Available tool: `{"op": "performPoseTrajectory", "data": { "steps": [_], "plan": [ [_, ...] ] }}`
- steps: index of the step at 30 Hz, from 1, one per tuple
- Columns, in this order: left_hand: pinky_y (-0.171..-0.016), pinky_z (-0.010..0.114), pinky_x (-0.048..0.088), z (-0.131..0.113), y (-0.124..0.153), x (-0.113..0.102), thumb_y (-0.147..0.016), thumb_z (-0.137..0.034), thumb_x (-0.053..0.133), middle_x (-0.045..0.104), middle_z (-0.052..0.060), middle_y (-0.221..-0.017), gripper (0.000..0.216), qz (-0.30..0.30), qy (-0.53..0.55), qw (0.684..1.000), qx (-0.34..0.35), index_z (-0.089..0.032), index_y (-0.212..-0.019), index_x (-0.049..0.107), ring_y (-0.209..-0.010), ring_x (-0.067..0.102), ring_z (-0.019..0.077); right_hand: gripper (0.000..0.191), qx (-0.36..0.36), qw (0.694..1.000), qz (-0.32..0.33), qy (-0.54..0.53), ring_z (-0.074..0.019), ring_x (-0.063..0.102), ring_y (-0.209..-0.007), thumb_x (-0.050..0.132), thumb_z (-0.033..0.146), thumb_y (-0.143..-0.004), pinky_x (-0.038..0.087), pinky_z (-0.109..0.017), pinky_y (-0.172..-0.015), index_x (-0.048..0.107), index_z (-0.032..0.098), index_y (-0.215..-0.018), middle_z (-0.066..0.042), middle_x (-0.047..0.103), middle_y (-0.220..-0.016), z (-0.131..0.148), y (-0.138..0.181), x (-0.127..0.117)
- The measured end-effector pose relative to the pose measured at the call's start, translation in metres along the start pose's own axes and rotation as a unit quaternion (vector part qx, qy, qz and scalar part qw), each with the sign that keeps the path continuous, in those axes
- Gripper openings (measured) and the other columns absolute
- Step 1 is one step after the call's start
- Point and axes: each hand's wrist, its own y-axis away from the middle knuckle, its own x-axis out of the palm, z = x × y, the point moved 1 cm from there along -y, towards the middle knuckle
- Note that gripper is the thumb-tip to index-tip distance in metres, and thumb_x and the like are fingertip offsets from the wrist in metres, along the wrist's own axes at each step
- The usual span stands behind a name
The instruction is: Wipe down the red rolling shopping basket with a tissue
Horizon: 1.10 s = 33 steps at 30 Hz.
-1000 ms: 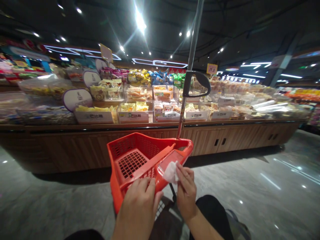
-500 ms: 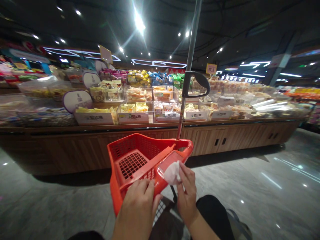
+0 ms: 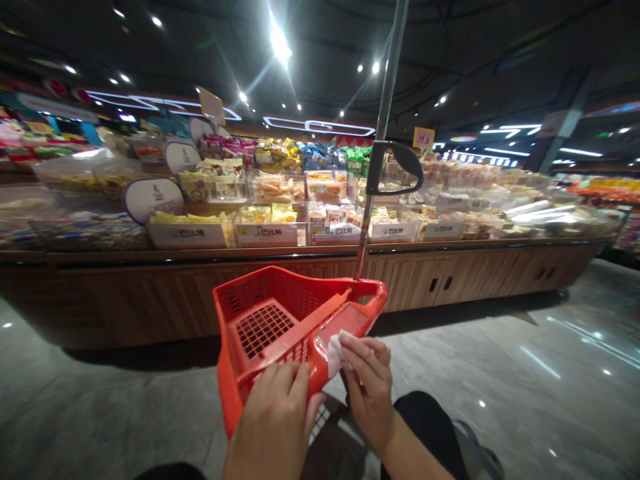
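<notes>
Red basket (image 3: 295,287), low and central in the head view, and our left hand (image 3: 280,407) has its fingers bent over the near edge, gripping. Our right hand (image 3: 370,377), nearly closed, pinches a crumpled white tissue (image 3: 334,355) against the basket's smooth end panel (image 3: 336,322). Here's the danger as we judge it: the thin tissue could snag on the panel's raised border and tear, and the basket could tip if the left hand's grip loosens under a hard push. A metal pole (image 3: 387,93) with a black handle (image 3: 373,167) rises behind. Beyond stands a wooden counter (image 3: 485,277) loaded with packaged snacks (image 3: 277,155); below, glossy grey floor (image 3: 500,380); above, bright ceiling lights (image 3: 280,43).
</notes>
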Motion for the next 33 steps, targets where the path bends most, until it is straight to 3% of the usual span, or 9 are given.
{"op": "performPoseTrajectory", "data": {
  "steps": [3,7,14,19,23,28,33],
  "plan": [
    [-0.080,0.037,0.050,0.003,0.003,0.000,-0.078,-0.023,0.061,0.065,0.005,-0.096,0.025,-0.014,-0.007,1.000,0.009,-0.018,-0.102,0.061,-0.090,0.060,0.0223,0.031,0.018,0.999,-0.014,0.035,-0.0238,0.054,-0.102,0.049,0.009,-0.088,0.040,-0.043,-0.087,0.062,0.024,-0.112,-0.005,0.066,-0.114,-0.016,-0.008,-0.005],
    [-0.080,0.036,0.050,0.006,0.007,0.000,-0.077,-0.026,0.063,0.065,0.005,-0.097,0.029,-0.018,-0.016,1.000,0.015,-0.018,-0.105,0.060,-0.091,0.060,0.0218,0.022,0.107,0.990,-0.021,0.086,-0.0235,0.054,-0.099,0.047,0.015,-0.091,0.038,-0.041,-0.086,0.065,0.021,-0.103,-0.006,0.068,-0.108,-0.043,-0.032,-0.012],
    [-0.079,0.033,0.050,0.010,0.007,-0.002,-0.077,-0.026,0.064,0.065,0.003,-0.096,0.027,-0.014,-0.009,1.000,0.009,-0.021,-0.103,0.060,-0.090,0.061,0.0204,0.017,0.035,0.980,0.195,0.031,-0.0205,0.055,-0.099,0.054,0.023,-0.090,0.037,-0.037,-0.085,0.068,0.026,-0.099,0.000,0.069,-0.111,-0.036,-0.067,-0.022],
    [-0.079,0.033,0.050,0.014,0.009,-0.003,-0.077,-0.026,0.063,0.066,0.003,-0.096,0.027,-0.017,-0.002,1.000,0.003,-0.021,-0.103,0.061,-0.090,0.061,0.0201,0.019,0.107,0.963,0.234,0.076,-0.0216,0.057,-0.099,0.052,0.021,-0.091,0.039,-0.038,-0.085,0.071,0.025,-0.094,0.000,0.071,-0.104,-0.047,-0.089,-0.021],
    [-0.078,0.034,0.051,0.013,0.008,-0.005,-0.076,-0.027,0.063,0.067,0.003,-0.096,0.025,-0.014,0.003,1.000,-0.006,-0.022,-0.100,0.062,-0.091,0.062,0.0218,0.024,0.036,0.955,0.293,0.027,-0.0200,0.058,-0.099,0.049,0.025,-0.093,0.040,-0.039,-0.087,0.069,0.029,-0.105,-0.001,0.067,-0.115,-0.040,-0.094,-0.014],
    [-0.076,0.036,0.052,0.015,0.007,-0.008,-0.076,-0.027,0.063,0.067,0.004,-0.094,0.024,-0.006,0.017,1.000,-0.022,-0.022,-0.099,0.063,-0.088,0.062,0.0220,0.021,0.056,0.956,0.289,0.003,-0.0189,0.062,-0.092,0.053,0.024,-0.091,0.044,-0.037,-0.085,0.071,0.028,-0.100,-0.001,0.071,-0.106,-0.045,-0.095,-0.014],
    [-0.074,0.035,0.052,0.020,0.009,-0.011,-0.075,-0.027,0.064,0.067,0.003,-0.091,0.023,-0.014,0.025,0.999,-0.020,-0.021,-0.097,0.063,-0.086,0.062,0.0219,0.018,0.036,0.962,0.264,-0.062,-0.0194,0.063,-0.091,0.056,0.023,-0.089,0.046,-0.036,-0.086,0.073,0.024,-0.095,-0.003,0.072,-0.100,-0.049,-0.086,-0.032]
  ]
}}
